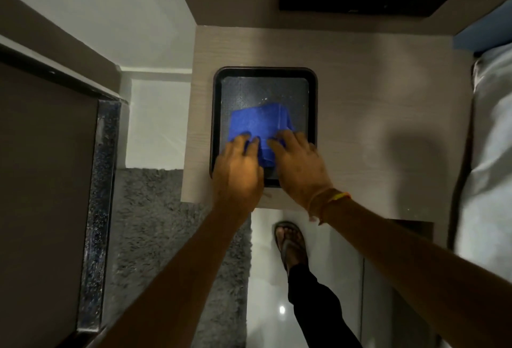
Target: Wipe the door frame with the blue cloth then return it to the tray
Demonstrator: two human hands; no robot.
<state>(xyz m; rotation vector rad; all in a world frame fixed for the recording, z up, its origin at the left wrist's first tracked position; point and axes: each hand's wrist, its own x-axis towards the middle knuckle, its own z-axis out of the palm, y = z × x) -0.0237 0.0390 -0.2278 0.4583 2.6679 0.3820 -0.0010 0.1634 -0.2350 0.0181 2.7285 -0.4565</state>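
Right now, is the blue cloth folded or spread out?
Folded: the blue cloth lies as a compact block in the black tray, layered edges visible at its right side.

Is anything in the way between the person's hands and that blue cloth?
Nothing visible. Both the left hand and the right hand already rest on the near edge of the cloth, which lies folded inside the tray on the table. The tray holds nothing else.

Cloth in the tray, under both hands.
The cloth (259, 123) lies in the tray (217, 114) on the table (360, 114), left hand (239, 173) and right hand (300, 164) side by side on its near edge, rug (155, 223) left of them.
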